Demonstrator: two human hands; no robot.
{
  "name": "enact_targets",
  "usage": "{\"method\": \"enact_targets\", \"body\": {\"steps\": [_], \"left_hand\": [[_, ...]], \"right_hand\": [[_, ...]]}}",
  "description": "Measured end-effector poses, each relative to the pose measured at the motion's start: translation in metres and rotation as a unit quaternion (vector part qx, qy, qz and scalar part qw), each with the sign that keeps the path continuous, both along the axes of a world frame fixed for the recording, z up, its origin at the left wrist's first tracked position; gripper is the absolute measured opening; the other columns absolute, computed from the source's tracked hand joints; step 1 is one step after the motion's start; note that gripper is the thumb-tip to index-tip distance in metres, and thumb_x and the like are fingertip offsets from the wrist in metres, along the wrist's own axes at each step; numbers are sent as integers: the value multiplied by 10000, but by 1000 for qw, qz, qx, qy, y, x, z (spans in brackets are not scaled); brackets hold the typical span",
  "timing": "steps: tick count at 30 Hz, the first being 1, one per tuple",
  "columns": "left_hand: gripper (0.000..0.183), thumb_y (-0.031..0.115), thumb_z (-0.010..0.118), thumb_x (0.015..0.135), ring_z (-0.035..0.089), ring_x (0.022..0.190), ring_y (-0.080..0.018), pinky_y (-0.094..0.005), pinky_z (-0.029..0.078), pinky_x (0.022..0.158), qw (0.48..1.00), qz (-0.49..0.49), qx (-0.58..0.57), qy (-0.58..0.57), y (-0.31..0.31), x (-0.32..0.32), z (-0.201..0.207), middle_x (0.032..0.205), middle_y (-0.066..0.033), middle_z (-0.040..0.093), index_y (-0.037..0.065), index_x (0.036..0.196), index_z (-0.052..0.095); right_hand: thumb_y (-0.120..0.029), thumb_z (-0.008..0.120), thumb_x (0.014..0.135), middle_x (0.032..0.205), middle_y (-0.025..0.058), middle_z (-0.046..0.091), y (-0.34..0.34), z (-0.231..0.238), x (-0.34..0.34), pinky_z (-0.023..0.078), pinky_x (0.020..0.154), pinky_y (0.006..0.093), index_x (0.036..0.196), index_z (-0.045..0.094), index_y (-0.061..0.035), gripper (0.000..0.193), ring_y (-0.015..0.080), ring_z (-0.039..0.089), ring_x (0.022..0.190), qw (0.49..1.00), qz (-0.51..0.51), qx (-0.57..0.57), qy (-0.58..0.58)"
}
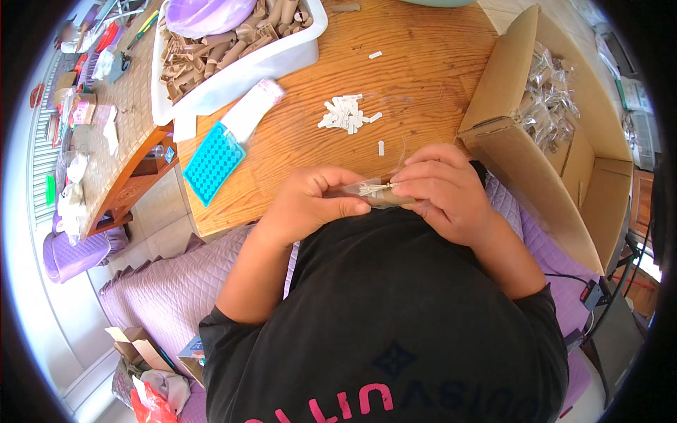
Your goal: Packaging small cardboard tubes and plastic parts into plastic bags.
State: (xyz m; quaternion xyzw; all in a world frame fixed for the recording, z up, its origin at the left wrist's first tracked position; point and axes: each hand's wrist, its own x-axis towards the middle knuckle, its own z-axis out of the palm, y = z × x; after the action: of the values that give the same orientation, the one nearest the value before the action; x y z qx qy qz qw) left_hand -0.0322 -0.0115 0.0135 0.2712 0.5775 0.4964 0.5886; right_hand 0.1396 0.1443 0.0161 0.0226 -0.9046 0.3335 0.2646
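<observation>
A small clear plastic bag (pixel 348 190) is held close to my chest, at the near edge of the wooden table. My left hand (pixel 310 201) grips its left end between thumb and fingers. My right hand (pixel 448 190) is closed at the other end, fingertips pinched on the bag. Several thin pale sticks (pixel 371 189) and something brown show at the bag; whether they lie inside or on it I cannot tell. Beyond my hands is a loose pile of small white strips (pixel 345 114). One single white strip (pixel 381 148) lies nearer to me, another farther off.
A white tub (pixel 247 81) of brown plastic parts with a purple bowl (pixel 204 15) stands at the far left. Beside it lie a blue dimpled pad (pixel 214 163) and a white packet (pixel 252 109). An open cardboard box (pixel 497 88) holding bagged parts (pixel 549 99) stands at the right.
</observation>
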Motion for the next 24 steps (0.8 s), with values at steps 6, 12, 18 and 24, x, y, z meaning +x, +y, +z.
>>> {"method": "enact_targets", "body": {"steps": [6,12,18,24], "left_hand": [[232,28,681,746,576,784,-73,-190,470,701,995,-32,-26,-88,7,7,-5,870,-31,620,-28,951,589],[243,35,671,753,583,779,-91,-202,471,708,994,35,9,-102,10,22,-17,878,-43,618,-21,970,577],[228,39,658,765,575,782,-84,-199,465,706,989,67,32,-130,11,26,-19,882,-37,617,-12,972,577],[278,59,653,782,556,785,-64,-185,452,700,988,69,30,-134,13,29,-14,906,-21,611,-11,1038,571]], "right_hand": [[-70,658,655,905,78,595,-9,-5,-2,441,740,348,961,580,-46,317,262,551,858,994,16,-87,-68],[-86,643,734,921,107,582,-18,-24,2,417,773,335,972,573,-27,255,258,549,872,918,-123,-376,-22],[-109,618,759,965,101,559,-10,-22,3,396,801,337,911,598,-39,169,273,523,915,990,-88,-107,-23],[-151,593,803,1052,138,510,-21,-22,2,379,828,341,955,618,-64,178,265,494,966,950,-119,-289,11]]}}
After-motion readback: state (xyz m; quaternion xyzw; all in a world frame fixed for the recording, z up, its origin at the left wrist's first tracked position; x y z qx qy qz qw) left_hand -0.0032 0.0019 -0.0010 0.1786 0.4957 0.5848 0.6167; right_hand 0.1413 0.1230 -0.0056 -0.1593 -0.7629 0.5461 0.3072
